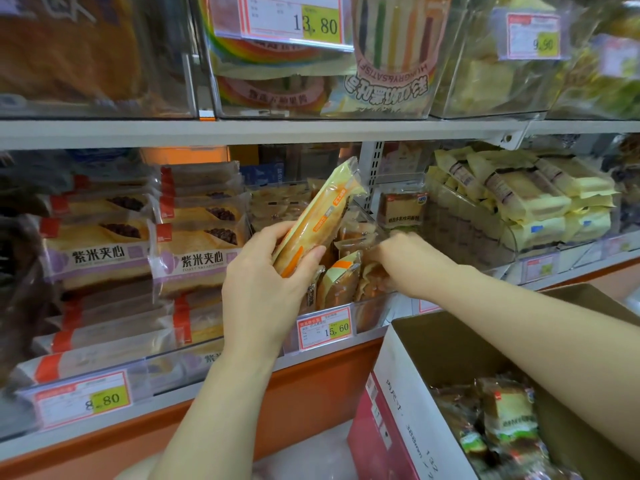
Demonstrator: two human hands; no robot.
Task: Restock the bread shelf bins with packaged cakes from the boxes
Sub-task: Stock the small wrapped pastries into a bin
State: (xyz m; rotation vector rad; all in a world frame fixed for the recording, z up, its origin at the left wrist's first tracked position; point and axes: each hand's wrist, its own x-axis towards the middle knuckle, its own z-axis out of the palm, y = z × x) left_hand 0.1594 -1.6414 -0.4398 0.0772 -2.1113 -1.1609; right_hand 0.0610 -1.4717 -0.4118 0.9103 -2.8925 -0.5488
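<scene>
Gripping a packaged cake (322, 209) by its lower end, the left hand (263, 271) is curling its thumb and fingers round the orange-and-yellow wrapper. The pack is standing tilted, its upper end leaning to the right above the clear bin (372, 311) in the middle of the lower shelf.

The right hand (408, 258) is reaching into the same bin from the right, its bent fingers lying among the wrapped cakes (341, 278) already standing there. Its fingertips are hidden by the wrappers, so it cannot be told whether this hand is holding anything.

A price tag (325, 329) reading 15.60 is hanging on the bin's front wall. Just left of the bin, packs of purple rice toast (194, 258) are lying stacked in rows. To the right, a further clear bin is holding pale yellow packs (540, 199). A white shelf board (242, 133) is running above, carrying more clear bins with rainbow-coloured cakes (273, 53).

Below the right forearm, an open cardboard box (433, 344) is standing near the shelf edge, with more packaged cakes (505, 420) lying inside it.
</scene>
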